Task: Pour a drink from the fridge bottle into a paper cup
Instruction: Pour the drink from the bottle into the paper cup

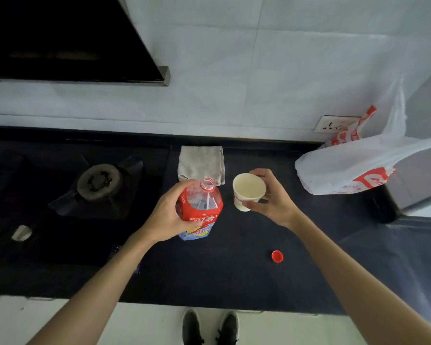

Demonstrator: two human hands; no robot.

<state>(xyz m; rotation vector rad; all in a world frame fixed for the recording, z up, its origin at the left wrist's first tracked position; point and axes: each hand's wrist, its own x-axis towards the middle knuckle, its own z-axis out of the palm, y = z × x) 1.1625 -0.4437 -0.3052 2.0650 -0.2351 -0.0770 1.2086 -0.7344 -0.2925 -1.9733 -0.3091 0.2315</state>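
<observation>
Bottle: the plastic drink bottle with the red label is about upright, mouth open, just left of the cup.
Left hand: the left hand has fingers and thumb curled round the bottle's shoulder.
Paper cup: the paper cup is near the bottle's mouth but apart from it, leaning a little.
Right hand: the right hand pinches the cup's wall between thumb and fingers from the right side.
Risk, squeeze: I think the thin cup can buckle if the pinch tightens when liquid comes in.
Risk, aim: a wide bottle tipped fast can gush past the small rim onto the dark counter.
Risk, cap: the red cap lies loose near the counter's edge, so a forearm could knock it off.
Near help: a folded grey cloth lies just behind the bottle.
Hard to see: how much drink is in the bottle, whether the cup already holds any, and whether the bottle's base rests on the counter.
Cut off: the white plastic bag at the right; its contents are hidden.
</observation>
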